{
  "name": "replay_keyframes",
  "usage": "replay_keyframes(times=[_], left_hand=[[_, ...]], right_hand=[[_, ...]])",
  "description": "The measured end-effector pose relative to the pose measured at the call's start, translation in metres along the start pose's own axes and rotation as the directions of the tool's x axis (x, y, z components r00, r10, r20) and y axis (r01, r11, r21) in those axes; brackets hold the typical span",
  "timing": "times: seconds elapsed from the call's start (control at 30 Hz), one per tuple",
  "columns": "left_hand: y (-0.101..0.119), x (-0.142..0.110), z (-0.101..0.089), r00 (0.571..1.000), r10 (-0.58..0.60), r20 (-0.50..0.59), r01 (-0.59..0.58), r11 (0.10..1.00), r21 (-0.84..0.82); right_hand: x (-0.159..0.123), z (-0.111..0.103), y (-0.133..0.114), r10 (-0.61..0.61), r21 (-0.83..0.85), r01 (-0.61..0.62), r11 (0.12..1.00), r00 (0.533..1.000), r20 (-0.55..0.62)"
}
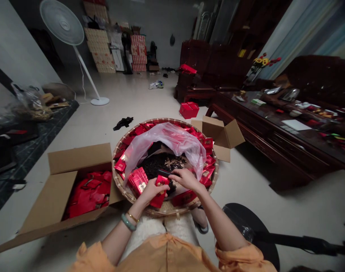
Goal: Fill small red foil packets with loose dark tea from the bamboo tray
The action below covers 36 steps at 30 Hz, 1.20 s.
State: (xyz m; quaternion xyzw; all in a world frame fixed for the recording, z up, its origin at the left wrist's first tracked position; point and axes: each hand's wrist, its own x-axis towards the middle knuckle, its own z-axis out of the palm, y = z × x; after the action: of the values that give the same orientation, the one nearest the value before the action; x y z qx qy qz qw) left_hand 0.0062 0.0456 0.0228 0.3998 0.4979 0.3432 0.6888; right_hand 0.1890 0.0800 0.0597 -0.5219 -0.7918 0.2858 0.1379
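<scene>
My left hand [154, 189] is closed around a small red packet [160, 192] with a gold label, held upright over the near side of a round woven basket [215, 173]. My right hand [186, 177] grips a dark, elongated tool [164, 173] that reaches across the packet's top; its exact kind is hard to make out. Below and beyond both hands, dark loose leaves [153, 163], looking like dried tea, lie in an opened clear plastic bag [172, 135]. A row of red packets [137, 180] stands beside my left hand, and more ring the basket's inside.
To the left an open carton [47, 202] holds many red packets. An empty carton [222, 136] and a red box [189, 110] lie beyond the basket. A long dark wooden table [263, 128] runs along the right. A round black base [251, 230] stands near my right arm; a white fan [100, 101] stands far left.
</scene>
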Motion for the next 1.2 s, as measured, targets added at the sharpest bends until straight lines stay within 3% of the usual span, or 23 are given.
replay_keyframes(times=[0.27, 0.53, 0.93, 1.2], left_hand=[[-0.006, 0.0, 0.002, 0.999, -0.042, 0.013, 0.043, 0.997, -0.056], [-0.007, -0.001, -0.004, 0.999, -0.041, -0.002, 0.041, 0.998, -0.051], [-0.003, -0.002, -0.004, 0.996, -0.08, 0.033, 0.082, 0.993, -0.089], [-0.004, 0.001, -0.009, 0.981, -0.189, 0.033, 0.192, 0.968, -0.163]], right_hand=[[-0.002, 0.01, 0.003, 0.05, -0.076, -0.053, 0.996, 0.998, -0.041], [0.0, 0.009, 0.009, -0.035, 0.116, 0.038, 0.992, 0.999, -0.028], [0.001, 0.017, 0.012, 0.06, -0.03, -0.063, 0.998, 0.994, -0.096], [0.003, 0.018, 0.01, 0.064, 0.042, -0.06, 0.997, 0.994, -0.086]])
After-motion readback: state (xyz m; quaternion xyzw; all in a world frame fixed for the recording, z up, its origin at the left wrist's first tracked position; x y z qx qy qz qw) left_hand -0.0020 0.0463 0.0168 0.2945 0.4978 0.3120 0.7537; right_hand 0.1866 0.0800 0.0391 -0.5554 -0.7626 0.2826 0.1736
